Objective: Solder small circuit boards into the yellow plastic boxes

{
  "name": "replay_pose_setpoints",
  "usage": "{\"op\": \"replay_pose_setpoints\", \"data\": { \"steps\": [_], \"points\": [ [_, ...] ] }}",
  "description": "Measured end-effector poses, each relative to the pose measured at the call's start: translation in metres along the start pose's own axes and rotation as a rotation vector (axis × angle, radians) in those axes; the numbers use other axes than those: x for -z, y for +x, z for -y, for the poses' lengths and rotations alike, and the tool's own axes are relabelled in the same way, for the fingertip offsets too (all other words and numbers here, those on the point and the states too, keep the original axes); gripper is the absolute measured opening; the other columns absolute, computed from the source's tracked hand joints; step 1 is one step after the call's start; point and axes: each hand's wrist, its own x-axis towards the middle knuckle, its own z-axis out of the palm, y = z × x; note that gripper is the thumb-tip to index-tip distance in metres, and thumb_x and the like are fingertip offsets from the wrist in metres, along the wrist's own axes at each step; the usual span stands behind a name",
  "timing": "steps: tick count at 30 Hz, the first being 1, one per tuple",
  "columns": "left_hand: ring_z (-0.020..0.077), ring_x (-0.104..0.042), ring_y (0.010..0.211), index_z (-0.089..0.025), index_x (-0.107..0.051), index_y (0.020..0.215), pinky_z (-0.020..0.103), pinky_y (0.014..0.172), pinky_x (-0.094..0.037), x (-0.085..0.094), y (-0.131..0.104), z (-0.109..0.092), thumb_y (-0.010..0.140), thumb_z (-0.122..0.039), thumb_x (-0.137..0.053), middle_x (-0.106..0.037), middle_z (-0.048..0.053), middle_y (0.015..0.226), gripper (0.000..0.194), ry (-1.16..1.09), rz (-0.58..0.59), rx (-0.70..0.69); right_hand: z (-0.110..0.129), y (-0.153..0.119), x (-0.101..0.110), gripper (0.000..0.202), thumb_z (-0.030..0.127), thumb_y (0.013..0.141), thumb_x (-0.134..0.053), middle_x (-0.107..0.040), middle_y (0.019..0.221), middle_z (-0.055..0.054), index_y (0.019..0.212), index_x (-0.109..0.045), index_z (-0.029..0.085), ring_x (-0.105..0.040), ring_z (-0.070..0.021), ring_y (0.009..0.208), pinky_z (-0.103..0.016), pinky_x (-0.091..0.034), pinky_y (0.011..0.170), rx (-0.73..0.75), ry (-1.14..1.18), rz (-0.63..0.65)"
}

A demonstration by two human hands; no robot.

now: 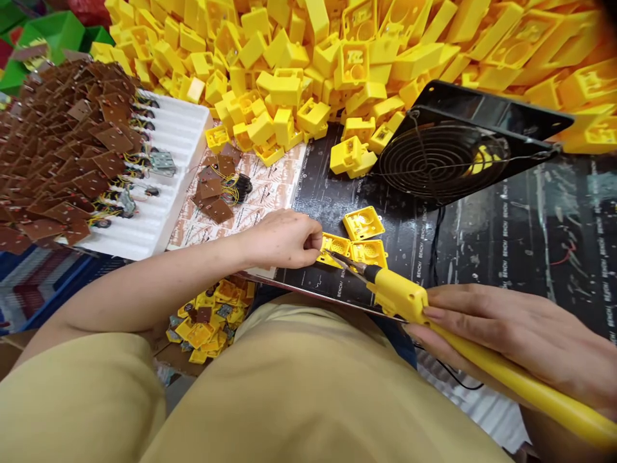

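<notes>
My right hand [511, 331] is wrapped round a yellow soldering iron [400, 296]. Its thin metal tip points left and reaches over a small open yellow plastic case [337, 244] at the front edge of the bench. At that case's left side, my left hand [292, 238] has its thumb and finger pinched together; what lies between them is hidden. A second open yellow case [370, 251] sits directly to the right, partly behind the iron's tip. Just behind these two rests a third open case [364, 222], showing its hollow inside.
A heap of yellow cases [284, 83] covers the back. A black fan [434, 161] stands at right. White foam [178, 141] at left bears many brown circuit boards [72, 148]; a smaller wired bunch [214, 190] lies nearer. Below the edge is a pile of yellow parts [207, 328].
</notes>
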Motion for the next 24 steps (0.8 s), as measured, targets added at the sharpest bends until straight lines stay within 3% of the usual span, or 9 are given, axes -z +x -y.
{"op": "replay_pose_setpoints", "data": {
  "steps": [4,8,18,22,24],
  "points": [
    [0.0143,-0.063,0.068,-0.02,-0.07,0.073,0.024,0.061,-0.038,-0.001,0.002,0.001,0.075,-0.018,-0.061,-0.072,-0.001,0.072,0.009,0.032,-0.015,-0.011,0.002,0.006,0.002,0.012,0.014,0.084,-0.072,-0.07,0.077,-0.001,0.091,-0.064,0.017,-0.069,-0.0116,0.071,-0.02,-0.061,0.067,0.149,-0.041,0.031],
    [0.0151,-0.064,0.07,-0.02,-0.071,0.073,0.024,0.059,-0.038,-0.001,0.004,0.002,0.074,-0.021,-0.061,-0.073,0.0,0.074,0.01,0.082,-0.039,-0.035,0.002,0.007,0.005,0.012,0.015,0.086,-0.07,-0.071,0.08,0.0,0.095,-0.063,0.02,-0.069,-0.0123,0.074,-0.023,-0.061,0.068,0.141,-0.066,0.087],
    [0.0168,-0.065,0.074,-0.02,-0.071,0.073,0.026,0.062,-0.039,0.002,0.007,0.0,0.074,-0.022,-0.059,-0.073,0.001,0.076,0.011,0.131,0.009,-0.039,-0.006,-0.001,0.015,0.027,0.007,0.07,-0.082,-0.068,0.074,-0.003,0.088,-0.063,0.015,-0.067,-0.0112,0.066,-0.019,-0.058,0.063,0.16,-0.09,-0.008],
    [0.0174,-0.064,0.076,-0.02,-0.07,0.077,0.026,0.063,-0.04,0.004,0.007,-0.001,0.075,-0.021,-0.06,-0.072,0.001,0.078,0.01,0.137,0.011,-0.046,-0.007,-0.01,0.005,0.018,0.018,0.082,-0.075,-0.071,0.077,-0.001,0.096,-0.064,0.022,-0.068,-0.0116,0.067,-0.02,-0.058,0.061,0.034,-0.083,-0.03],
    [0.0171,-0.065,0.079,-0.02,-0.071,0.086,0.026,0.067,-0.043,0.01,0.002,0.004,0.076,-0.023,-0.063,-0.072,0.001,0.084,0.013,0.08,-0.086,-0.074,-0.008,-0.022,-0.001,0.026,0.024,0.084,-0.074,-0.073,0.081,0.0,0.108,-0.064,0.026,-0.07,-0.0136,0.066,-0.021,-0.058,0.058,-0.069,-0.113,-0.073]
  ]
}}
